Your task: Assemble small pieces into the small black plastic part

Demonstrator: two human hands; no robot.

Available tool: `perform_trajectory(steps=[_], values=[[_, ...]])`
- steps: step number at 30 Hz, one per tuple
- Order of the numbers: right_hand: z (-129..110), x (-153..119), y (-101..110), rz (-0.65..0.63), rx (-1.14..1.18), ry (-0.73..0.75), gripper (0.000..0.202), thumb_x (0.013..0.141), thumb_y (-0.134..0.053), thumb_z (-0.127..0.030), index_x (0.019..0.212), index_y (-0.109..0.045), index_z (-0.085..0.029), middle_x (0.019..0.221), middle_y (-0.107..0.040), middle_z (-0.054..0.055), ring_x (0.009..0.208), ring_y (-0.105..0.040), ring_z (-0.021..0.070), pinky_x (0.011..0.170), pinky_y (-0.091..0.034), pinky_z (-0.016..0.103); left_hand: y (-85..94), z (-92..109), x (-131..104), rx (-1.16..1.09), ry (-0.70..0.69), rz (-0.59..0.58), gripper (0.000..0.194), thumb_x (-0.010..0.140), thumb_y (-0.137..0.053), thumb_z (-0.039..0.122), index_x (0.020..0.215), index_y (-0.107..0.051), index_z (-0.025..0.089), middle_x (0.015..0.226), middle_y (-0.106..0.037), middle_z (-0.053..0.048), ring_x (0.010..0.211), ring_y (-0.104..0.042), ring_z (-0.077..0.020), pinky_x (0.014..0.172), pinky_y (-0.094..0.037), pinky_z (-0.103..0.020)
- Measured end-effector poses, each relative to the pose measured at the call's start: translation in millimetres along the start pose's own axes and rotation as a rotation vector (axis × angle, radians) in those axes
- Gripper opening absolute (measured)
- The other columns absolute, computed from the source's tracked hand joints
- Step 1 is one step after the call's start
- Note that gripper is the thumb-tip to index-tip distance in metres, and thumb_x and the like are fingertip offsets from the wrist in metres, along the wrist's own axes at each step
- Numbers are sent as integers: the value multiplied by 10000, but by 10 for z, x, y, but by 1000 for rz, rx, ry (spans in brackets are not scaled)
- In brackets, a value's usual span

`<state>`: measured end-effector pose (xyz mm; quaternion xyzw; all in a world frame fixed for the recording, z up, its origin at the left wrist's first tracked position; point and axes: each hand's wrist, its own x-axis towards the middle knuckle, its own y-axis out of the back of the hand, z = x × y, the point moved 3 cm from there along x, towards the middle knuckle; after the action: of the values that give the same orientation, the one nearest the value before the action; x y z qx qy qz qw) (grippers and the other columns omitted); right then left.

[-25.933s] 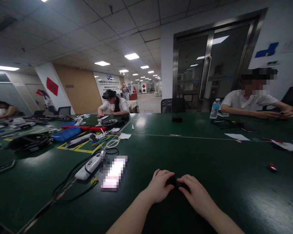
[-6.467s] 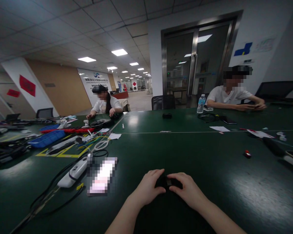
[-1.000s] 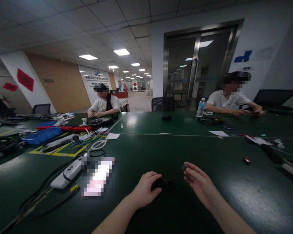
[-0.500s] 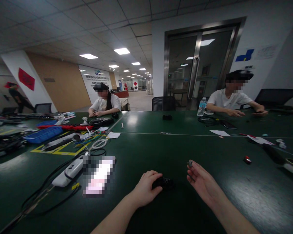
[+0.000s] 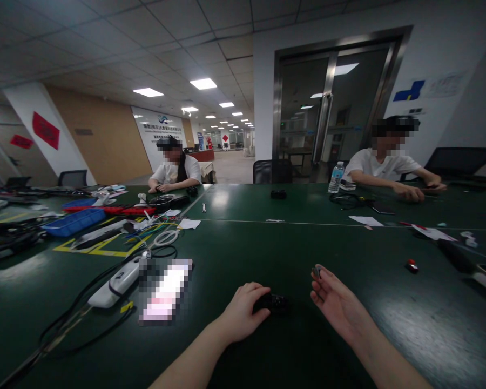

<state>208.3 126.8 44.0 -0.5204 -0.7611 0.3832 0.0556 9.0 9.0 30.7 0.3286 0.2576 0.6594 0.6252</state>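
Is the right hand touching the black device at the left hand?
Apart. The head view shows green tabletop between the right hand and the black device.

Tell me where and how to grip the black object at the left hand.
Grip the black object by its exposed right end, probably best coming from the right: the left hand covers its left end, and it lies low on the table, so pinching its sides looks easier than reaching underneath.

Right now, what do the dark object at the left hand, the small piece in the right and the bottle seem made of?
Dark object: probably hard black plastic, with small glossy highlights. Small piece: greyish, perhaps metal, but too small to tell. Bottle: likely clear, smooth plastic; its lower part looks see-through.
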Motion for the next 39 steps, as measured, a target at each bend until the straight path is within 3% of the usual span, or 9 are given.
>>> perform_trajectory(steps=[5,14,24,33,39], values=[[21,21,10,-8,-28,41,272,625,-789,-247,872,-676,-259,883,-657,-38,725,-577,104,613,-509,215,19,40,3,4,-1,-4,450,796,-587,252,1237,-498,247,1214,-506,-51,1115,-448,-228,983,-330,-368],[92,39,24,-13,-148,94,323,624,-792,-301,924,-675,-289,959,-648,-31,784,-574,125,653,-498,231,30,55,6,-1,0,-15,441,802,-583,251,1234,-501,250,1225,-501,-52,1130,-439,-234,989,-324,-380],[136,-72,-129,-26,-309,135,358,609,-789,-314,945,-673,-277,983,-646,-5,854,-571,167,698,-483,270,11,23,9,10,-5,3,451,793,-599,240,1233,-503,264,1214,-505,-42,1108,-448,-229,973,-347,-377],[225,-40,-141,-124,-647,247,362,657,-745,-369,994,-668,-264,1011,-663,24,966,-572,218,824,-456,341,3,12,10,13,-10,3,452,789,-603,232,1230,-502,255,1213,-504,-41,1111,-444,-223,977,-335,-362],[294,-29,-167,-204,-812,322,303,665,-723,-351,953,-689,-263,890,-671,16,840,-590,201,774,-461,338,-10,-3,18,24,-26,5,451,786,-604,221,1226,-506,243,1194,-513,-43,1096,-454,-219,970,-341,-356]])
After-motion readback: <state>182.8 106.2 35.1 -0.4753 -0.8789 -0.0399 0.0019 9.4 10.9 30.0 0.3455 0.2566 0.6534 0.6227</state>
